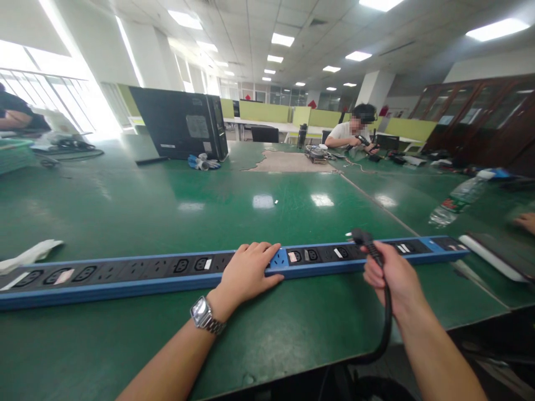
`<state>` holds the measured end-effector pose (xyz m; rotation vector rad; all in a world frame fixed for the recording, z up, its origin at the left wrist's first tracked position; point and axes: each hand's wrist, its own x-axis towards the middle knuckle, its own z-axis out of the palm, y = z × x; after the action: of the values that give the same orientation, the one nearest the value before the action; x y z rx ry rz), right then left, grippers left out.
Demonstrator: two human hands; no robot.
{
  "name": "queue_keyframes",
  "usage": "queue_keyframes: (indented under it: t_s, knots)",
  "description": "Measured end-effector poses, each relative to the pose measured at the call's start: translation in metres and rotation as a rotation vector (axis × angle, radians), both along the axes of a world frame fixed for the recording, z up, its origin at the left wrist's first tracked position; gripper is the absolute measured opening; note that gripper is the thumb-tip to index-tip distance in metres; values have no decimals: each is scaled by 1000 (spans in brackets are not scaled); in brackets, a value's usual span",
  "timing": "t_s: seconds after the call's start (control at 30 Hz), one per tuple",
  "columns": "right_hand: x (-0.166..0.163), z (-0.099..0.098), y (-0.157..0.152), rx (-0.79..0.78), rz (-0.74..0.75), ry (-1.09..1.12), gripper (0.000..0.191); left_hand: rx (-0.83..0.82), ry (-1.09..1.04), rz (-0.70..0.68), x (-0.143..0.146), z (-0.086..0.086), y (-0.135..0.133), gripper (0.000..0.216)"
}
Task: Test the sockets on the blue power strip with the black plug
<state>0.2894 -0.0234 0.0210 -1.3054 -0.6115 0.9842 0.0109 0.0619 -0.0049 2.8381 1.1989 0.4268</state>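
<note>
A long blue power strip (pixel 175 285) with black sockets lies across the green table. My left hand (pixel 248 270) rests over its middle, thumb along the near side and fingers over the top, gripping it. A watch (pixel 203 313) is on the left wrist. My right hand (pixel 390 277) is closed around the cable just behind a black power plug (pixel 361 238). The plug's metal pins point left, above the right half of the strip and apart from the sockets. From the hand, the black cable (pixel 388 328) hangs down over the table's near edge.
A plastic bottle (pixel 455 201) lies tilted at the right, near a dark flat object with a white edge (pixel 493 257). A black computer case (pixel 184 125) and gloves (pixel 203 161) stand farther back. A white glove-like cloth (pixel 31 254) touches the strip's left end. Another person (pixel 353 131) works across the table.
</note>
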Motion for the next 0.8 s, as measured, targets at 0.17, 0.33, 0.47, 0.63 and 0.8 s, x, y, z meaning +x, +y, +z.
queue_keyframes:
  t_s: [0.17, 0.33, 0.47, 0.63, 0.8]
  knots:
    - [74, -2, -8, -166, -180, -240, 40, -5, -1, 7, 1, 1, 0, 64]
    - [113, -23, -3, -340, -252, -410, 37, -14, -6, 5, 1, 1, 0, 63]
    - [111, -20, 1, -361, -199, -509, 39, -16, -16, 7, 1, 1, 1, 63]
    - [113, -10, 1, -443, -33, -433, 40, -25, -12, 11, 1, 3, 0, 63]
    - [124, -17, 1, -473, -35, -359, 41, -9, -24, 17, -1, 0, -1, 64]
